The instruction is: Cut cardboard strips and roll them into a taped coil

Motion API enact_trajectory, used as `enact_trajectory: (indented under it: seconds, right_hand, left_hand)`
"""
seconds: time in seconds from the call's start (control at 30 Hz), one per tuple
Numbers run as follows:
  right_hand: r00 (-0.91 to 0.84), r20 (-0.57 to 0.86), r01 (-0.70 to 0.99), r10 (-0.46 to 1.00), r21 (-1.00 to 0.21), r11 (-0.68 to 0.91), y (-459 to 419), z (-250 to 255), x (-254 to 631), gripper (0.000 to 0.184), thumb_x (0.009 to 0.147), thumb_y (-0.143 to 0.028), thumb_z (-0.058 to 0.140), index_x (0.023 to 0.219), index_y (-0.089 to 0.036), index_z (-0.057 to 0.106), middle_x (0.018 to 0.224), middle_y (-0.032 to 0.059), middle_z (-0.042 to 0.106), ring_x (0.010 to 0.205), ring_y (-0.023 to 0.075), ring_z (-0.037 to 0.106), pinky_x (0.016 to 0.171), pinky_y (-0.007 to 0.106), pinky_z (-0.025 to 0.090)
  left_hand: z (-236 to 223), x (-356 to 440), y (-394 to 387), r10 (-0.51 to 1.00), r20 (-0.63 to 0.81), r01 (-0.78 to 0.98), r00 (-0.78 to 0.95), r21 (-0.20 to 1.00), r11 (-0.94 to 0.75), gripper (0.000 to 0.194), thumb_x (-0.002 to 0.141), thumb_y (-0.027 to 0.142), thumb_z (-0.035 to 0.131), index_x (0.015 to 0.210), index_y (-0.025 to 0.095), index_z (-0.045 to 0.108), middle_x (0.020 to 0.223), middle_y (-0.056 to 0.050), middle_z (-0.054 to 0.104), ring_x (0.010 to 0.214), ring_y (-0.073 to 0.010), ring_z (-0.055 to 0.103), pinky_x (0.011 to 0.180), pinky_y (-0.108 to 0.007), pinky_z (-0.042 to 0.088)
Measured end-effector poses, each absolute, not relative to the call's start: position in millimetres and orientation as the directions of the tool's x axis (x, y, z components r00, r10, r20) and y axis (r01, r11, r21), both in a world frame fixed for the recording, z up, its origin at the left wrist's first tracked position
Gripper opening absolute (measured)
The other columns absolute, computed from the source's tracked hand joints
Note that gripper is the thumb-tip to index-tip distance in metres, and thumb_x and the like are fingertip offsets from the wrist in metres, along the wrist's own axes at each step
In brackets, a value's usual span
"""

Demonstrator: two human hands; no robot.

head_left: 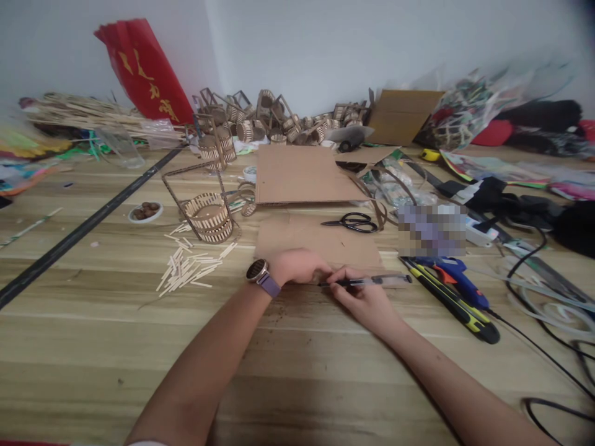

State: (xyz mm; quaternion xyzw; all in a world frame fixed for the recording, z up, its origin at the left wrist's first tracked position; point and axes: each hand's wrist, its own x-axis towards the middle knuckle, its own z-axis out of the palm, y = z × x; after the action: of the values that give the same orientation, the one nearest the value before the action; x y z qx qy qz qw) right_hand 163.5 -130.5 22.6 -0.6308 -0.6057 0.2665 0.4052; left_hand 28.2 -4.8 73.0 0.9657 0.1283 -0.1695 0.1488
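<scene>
My right hand (369,303) is closed around a pen (390,280) with a dark grip and a clear barrel, its tip pointing left. My left hand (300,266), with a watch (258,271) on the wrist, curls in beside the pen tip at the near edge of a flat cardboard sheet (297,232). Its fingers are bent and mostly hidden, so whatever they grip does not show. Black-handled scissors (357,223) lie on that sheet, beyond my hands. Farther back rests a second cardboard piece (300,176).
Left of my hands stand a small handled basket (207,217), loose short sticks (186,269) and a white bowl (145,212) of brown pieces. To the right lie a yellow-black utility knife (453,300), a blue glue gun (458,279) and cables. Several small baskets (279,121) line the wall.
</scene>
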Motion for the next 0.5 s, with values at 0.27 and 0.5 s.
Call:
enact_trajectory:
  seconds: [0.27, 0.5]
  right_hand:
    - [0.063, 0.156, 0.566, 0.986, -0.819, 0.093, -129, 25, 166, 0.013, 0.079, -0.031, 0.054, 0.078, -0.022, 0.062, 0.073, 0.0038, 0.068, 0.071, 0.0202, 0.062, 0.059, 0.029, 0.047]
    - [0.071, 0.155, 0.587, 0.985, -0.805, 0.084, -136, 32, 190, 0.013, 0.079, -0.031, 0.056, 0.077, -0.021, 0.065, 0.072, 0.0023, 0.068, 0.063, 0.0170, 0.059, 0.056, 0.027, 0.045]
  left_hand:
    - [87, 41, -13, 0.173, -0.439, 0.279, 0.882, 0.190, -0.941, 0.029, 0.087, 0.012, 0.052, 0.109, 0.020, 0.070, 0.103, -0.009, 0.074, 0.081, -0.0206, 0.067, 0.063, -0.025, 0.044]
    - [83, 46, -8, 0.186, -0.489, 0.295, 0.852, 0.155, -0.943, 0.065, 0.084, 0.005, 0.050, 0.139, 0.040, 0.050, 0.117, -0.004, 0.071, 0.088, -0.0209, 0.067, 0.065, -0.025, 0.045]
